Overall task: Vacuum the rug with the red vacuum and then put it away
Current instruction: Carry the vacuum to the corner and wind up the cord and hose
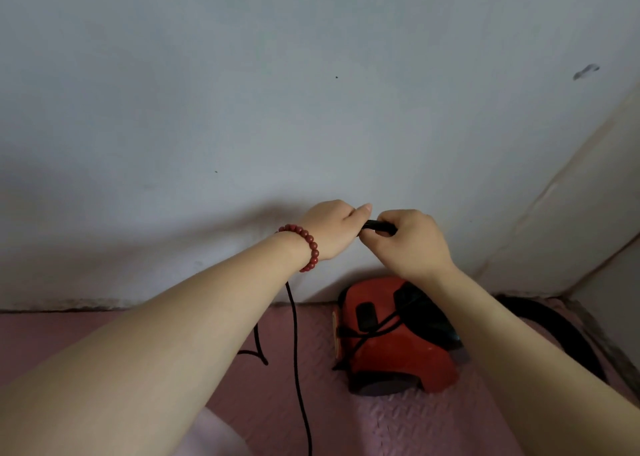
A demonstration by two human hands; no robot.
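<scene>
The red vacuum (391, 344) stands on the pink patterned floor mat (398, 428) against the wall, below my hands. Its black power cord (297, 344) hangs from my left hand down to the mat, and part of it crosses the vacuum's top. My left hand (330, 228), with a red bead bracelet on the wrist, and my right hand (410, 239) are raised in front of the wall. Both pinch a short black piece of the cord or its plug (377, 226) between them. What the black piece connects to is hidden by my fingers.
A pale grey wall (311, 91) fills the upper view. A beige panel (568, 213) leans at the right corner. The vacuum's black hose (568, 331) curves along the floor at the right. A loop of cord (258, 348) lies on the mat to the left of the vacuum.
</scene>
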